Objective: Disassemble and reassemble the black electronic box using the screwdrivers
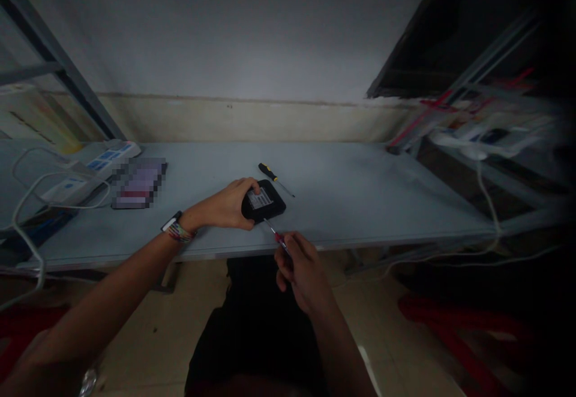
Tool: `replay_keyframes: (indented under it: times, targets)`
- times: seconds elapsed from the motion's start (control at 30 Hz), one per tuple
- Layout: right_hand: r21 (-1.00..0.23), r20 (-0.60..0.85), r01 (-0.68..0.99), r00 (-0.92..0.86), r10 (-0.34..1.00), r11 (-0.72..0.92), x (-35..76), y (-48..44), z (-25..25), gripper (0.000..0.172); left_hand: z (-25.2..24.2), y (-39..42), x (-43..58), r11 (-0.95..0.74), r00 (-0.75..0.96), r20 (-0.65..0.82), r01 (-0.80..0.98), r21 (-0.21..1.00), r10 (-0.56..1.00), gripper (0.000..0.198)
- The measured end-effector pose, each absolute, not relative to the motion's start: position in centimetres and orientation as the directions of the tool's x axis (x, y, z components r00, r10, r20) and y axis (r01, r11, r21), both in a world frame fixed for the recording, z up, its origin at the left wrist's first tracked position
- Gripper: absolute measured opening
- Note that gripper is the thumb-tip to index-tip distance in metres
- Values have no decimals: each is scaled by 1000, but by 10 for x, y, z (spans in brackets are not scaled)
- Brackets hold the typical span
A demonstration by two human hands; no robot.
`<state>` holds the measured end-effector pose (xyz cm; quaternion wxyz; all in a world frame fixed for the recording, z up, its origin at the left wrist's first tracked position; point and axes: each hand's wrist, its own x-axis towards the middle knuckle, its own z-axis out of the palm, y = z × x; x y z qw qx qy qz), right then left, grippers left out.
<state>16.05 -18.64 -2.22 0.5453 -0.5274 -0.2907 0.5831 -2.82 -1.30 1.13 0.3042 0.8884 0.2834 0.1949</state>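
Observation:
A flat black box-like device (272, 205) with rounded corners and a pale printed label lies on the table near its front edge. My left hand (231, 205) grips its left side, thumb at the near edge and fingers over the top. In my right hand (299, 265) is a screwdriver (279, 240) with a red part by its shaft, held in closed fingers. Its tip meets the near edge of the device; exact contact is too small to tell. Just behind the device lies a second screwdriver (269, 172), black and yellow, its shaft pointing right.
The grey table (351, 193) runs along a wall. At left are a phone-like thing (140, 184), blurred out, a white power strip (96, 166) and white cables (27, 205). Metal frames stand at both ends. A red stool (463, 325) is at lower right.

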Motion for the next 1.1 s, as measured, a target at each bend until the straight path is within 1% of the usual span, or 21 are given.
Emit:
replay_keyframes:
  times: [0.13,0.2,0.43,0.63,0.8,0.93,1.1]
  targets:
    - [-958,-237,-216,211,948,-191,166,-187,-24,37,9,-13,-29,-666,767,188,374,646,613,67]
    - [-967,-221,-176,213,952,-185,171,-187,-24,37,8,-13,-29,-672,766,195,374,640,612,68]
    - [-970,-233,-109,138,963,-219,176,-184,-19,35,12,-14,-29,-660,766,177,382,647,618,66]
    - [-968,-241,-100,112,964,-230,178,-185,-21,35,13,-16,-29,-637,758,150,405,656,635,66]
    - [-966,-242,-122,126,962,-228,178,-186,-24,33,10,-15,-29,-649,753,180,390,654,633,66]
    - [-966,-248,-106,129,960,-235,177,-184,-23,31,9,-15,-29,-672,765,197,374,639,613,64]
    - [-967,-250,19,106,962,-253,180,-184,-18,29,11,-15,-30,-685,771,204,371,627,604,64]
